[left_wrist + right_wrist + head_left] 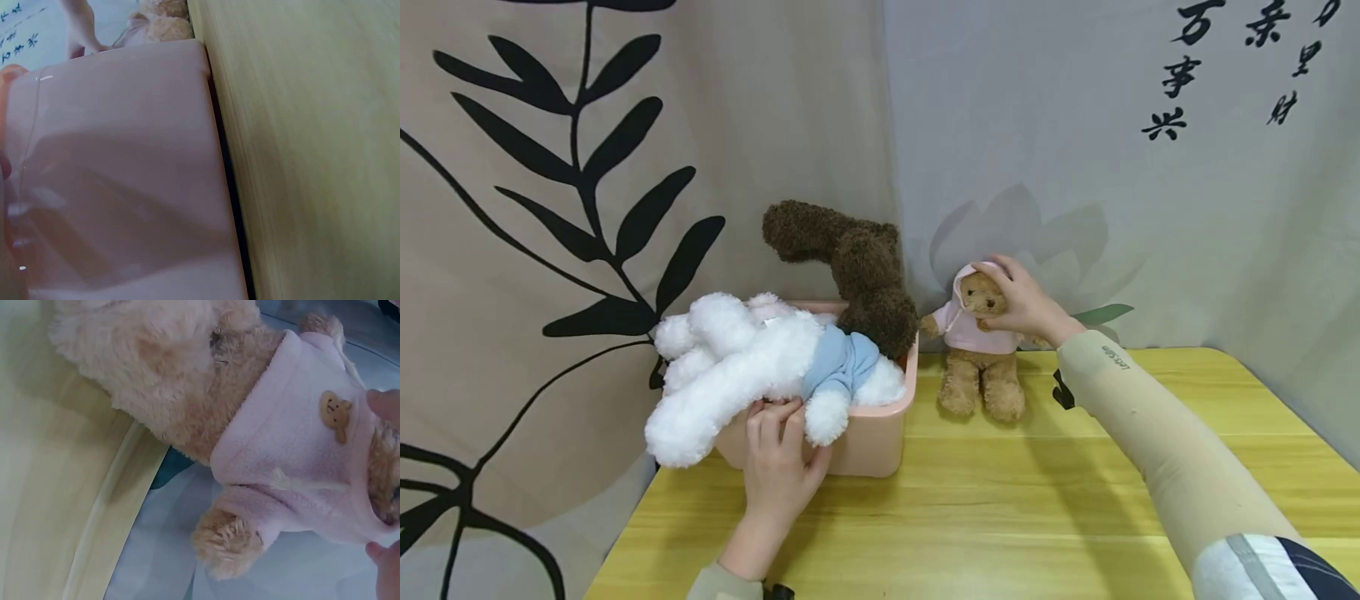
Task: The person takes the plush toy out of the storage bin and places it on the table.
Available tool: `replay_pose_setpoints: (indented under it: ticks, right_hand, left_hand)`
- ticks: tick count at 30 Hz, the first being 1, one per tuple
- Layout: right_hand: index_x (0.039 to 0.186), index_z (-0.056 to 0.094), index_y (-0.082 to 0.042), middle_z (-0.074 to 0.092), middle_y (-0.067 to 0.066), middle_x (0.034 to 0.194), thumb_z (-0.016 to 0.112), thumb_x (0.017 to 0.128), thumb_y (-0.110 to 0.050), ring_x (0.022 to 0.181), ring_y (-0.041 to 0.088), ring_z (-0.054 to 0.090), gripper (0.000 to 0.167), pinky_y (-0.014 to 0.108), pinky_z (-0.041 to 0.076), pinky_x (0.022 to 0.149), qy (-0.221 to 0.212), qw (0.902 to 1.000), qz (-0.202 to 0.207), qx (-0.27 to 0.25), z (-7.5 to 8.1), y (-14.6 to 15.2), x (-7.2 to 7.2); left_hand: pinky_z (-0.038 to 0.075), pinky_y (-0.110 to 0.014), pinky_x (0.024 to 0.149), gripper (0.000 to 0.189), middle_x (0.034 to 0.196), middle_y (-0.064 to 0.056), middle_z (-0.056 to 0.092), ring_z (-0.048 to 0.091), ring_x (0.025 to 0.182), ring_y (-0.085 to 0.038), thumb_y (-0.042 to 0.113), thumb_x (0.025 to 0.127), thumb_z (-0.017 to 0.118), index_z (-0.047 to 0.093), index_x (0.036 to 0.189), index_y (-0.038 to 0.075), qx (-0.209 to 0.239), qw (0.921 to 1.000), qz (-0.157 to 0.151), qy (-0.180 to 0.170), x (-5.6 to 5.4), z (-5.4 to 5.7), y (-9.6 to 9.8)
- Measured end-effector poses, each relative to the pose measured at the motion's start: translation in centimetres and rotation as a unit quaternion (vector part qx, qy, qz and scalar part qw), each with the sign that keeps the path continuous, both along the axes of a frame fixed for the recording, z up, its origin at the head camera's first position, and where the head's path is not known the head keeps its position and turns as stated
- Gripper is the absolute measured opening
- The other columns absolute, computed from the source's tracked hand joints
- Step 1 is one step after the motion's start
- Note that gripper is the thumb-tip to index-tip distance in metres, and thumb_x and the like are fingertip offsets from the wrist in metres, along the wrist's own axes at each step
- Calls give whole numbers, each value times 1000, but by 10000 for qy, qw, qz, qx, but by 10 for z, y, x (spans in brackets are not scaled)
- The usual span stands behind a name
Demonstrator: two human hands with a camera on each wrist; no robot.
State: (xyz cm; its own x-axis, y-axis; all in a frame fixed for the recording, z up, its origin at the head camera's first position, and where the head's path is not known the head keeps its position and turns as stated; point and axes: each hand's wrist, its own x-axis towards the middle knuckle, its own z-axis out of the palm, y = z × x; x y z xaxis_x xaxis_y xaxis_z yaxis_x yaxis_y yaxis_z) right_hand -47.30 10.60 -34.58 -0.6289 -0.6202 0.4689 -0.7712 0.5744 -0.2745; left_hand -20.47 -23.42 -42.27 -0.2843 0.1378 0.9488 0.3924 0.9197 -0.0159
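Observation:
My right hand (1026, 304) grips the head of a brown teddy bear (981, 379) in a pink hoodie, thumb and fingers on either side of its face. The bear is upright, its feet close over the table near the back edge. In the right wrist view, a small bear-face patch (335, 417) shows on the hoodie (281, 437). My left hand (781, 467) holds the front rim of a pink bin (865, 446), its fingertips hidden under a white plush toy (730, 375) in blue clothing. The left wrist view shows mostly the bin's outer wall (125, 162).
A dark brown plush toy (868, 275) sticks up from the back right of the bin. The white plush overhangs the bin's left and front sides. Behind the yellow wooden table (970, 517) hangs a printed cloth (1030, 108).

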Motion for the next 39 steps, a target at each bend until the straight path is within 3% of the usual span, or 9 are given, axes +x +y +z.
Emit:
replay_pose_setpoints:
  ticks: [7, 10, 18, 23, 28, 30, 35, 37, 39]
  right_hand:
    - [151, 30, -18, 17, 23, 154, 83, 74, -20, 137, 46, 24, 94, 64, 30, 102, 28, 9998, -157, -113, 8, 3, 6]
    - [151, 31, -15, 21, 23, 153, 79, 78, -21, 138, 44, 24, 88, 64, 27, 104, 133, 9983, -16, -575, 16, -7, 14]
    - [155, 15, -31, 16, 1, 159, 84, 71, -40, 144, 23, 17, 109, 56, 23, 111, -723, 9799, 620, -1752, 49, -93, 64]
    - [155, -4, -35, 7, 1, 162, 80, 69, -56, 145, 27, 17, 121, 55, 27, 110, -1815, 9688, 399, -1642, 37, -132, 90]
    - [152, -11, -39, 28, 18, 155, 77, 71, -57, 109, 36, 60, 122, 51, 47, 91, -2536, 9534, -46, -1632, 20, -143, 96]
    - [153, -9, -39, 31, 19, 153, 79, 72, -53, 103, 38, 63, 121, 51, 48, 89, -2551, 9517, -107, -1708, 17, -143, 96]
    - [155, 0, -36, 20, 13, 159, 82, 75, -38, 129, 37, 45, 114, 51, 40, 102, -2402, 9506, -46, -1968, 14, -146, 93]
    - [155, 4, -36, 23, 14, 157, 81, 76, -32, 116, 36, 55, 110, 48, 45, 96, -2350, 9491, -1, -2096, 13, -148, 92]
    - [155, 8, -35, 25, 16, 156, 80, 78, -26, 88, 33, 64, 106, 45, 50, 81, -2309, 9473, 47, -2220, 14, -147, 92]
  left_hand:
    - [37, -55, 91, 32, 107, -21, 56, 48, 92, -41, 26, 85, 54, 58, 102, -1, -44, 10000, -3, -57, -1, 2, -1]
    - [38, -55, 90, 33, 106, -21, 56, 48, 92, -41, 25, 84, 55, 58, 102, -2, -67, 10000, 9, -73, 0, 3, -2]
    - [38, -53, 89, 33, 106, -21, 56, 48, 92, -40, 25, 83, 55, 58, 101, -2, -95, 9999, 76, 8, 2, 4, -5]
    - [38, -53, 88, 32, 106, -20, 56, 48, 92, -41, 24, 82, 56, 58, 101, -2, -89, 10000, 34, 19, 1, 4, -3]
    - [38, -54, 89, 31, 105, -20, 56, 49, 92, -40, 23, 81, 56, 58, 100, -1, -84, 10000, -10, 32, 0, 5, 0]
    - [39, -54, 89, 31, 105, -20, 56, 49, 92, -40, 23, 81, 56, 58, 101, -1, -107, 9999, -9, 11, -1, 5, 1]
    - [38, -55, 90, 32, 106, -20, 55, 48, 92, -40, 23, 81, 55, 57, 101, -2, -71, 10000, 7, -40, 0, 3, 1]
    - [37, -55, 91, 31, 105, -20, 55, 48, 92, -40, 23, 82, 55, 57, 101, -2, -42, 10000, 48, -57, 1, 2, 1]
    - [38, -54, 90, 31, 105, -20, 55, 48, 92, -40, 24, 83, 54, 57, 100, -2, -38, 9999, 91, -70, 2, 0, 1]
